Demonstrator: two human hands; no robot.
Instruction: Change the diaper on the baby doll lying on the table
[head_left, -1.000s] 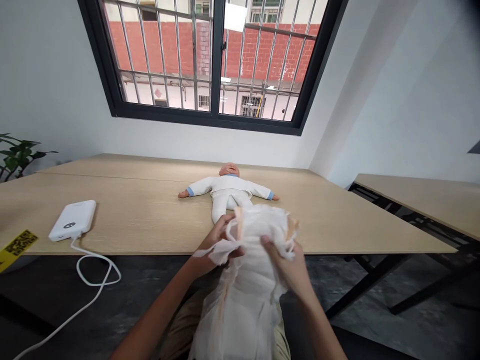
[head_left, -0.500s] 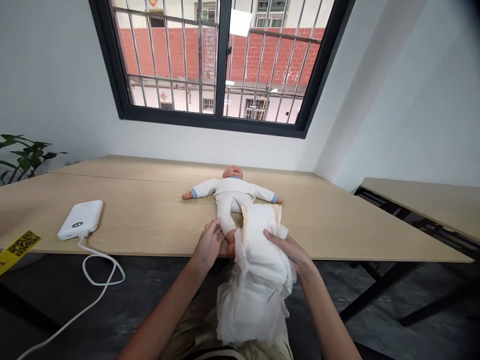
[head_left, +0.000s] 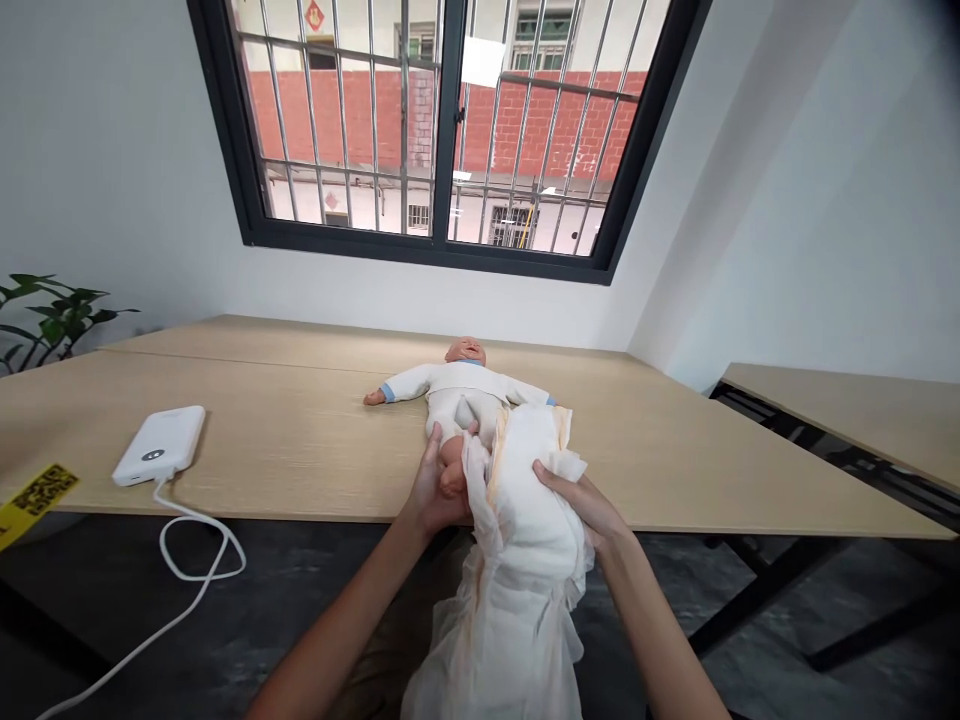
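A baby doll (head_left: 466,382) in a white outfit with blue cuffs lies on its back on the table, head toward the window. My left hand (head_left: 439,490) is wrapped around the doll's bare lower leg and foot (head_left: 451,468) at the table's front edge. In my right hand (head_left: 581,500) is an unfolded white diaper (head_left: 531,510), thumb on top and fingers underneath. The diaper's far end rests over the doll's other leg, hiding it, and its near end hangs down toward my lap.
On the left of the wooden table (head_left: 300,450) lies a white power bank (head_left: 161,445), its white cable (head_left: 199,575) looping over the front edge. A plant (head_left: 56,315) stands at the far left. A barred window (head_left: 442,130) is ahead; another table (head_left: 847,400) is at right.
My left hand has moved in from beside the doll's leg and closed around it; the leg is now bent and raised. The diaper has shifted slightly right, still in my right hand.
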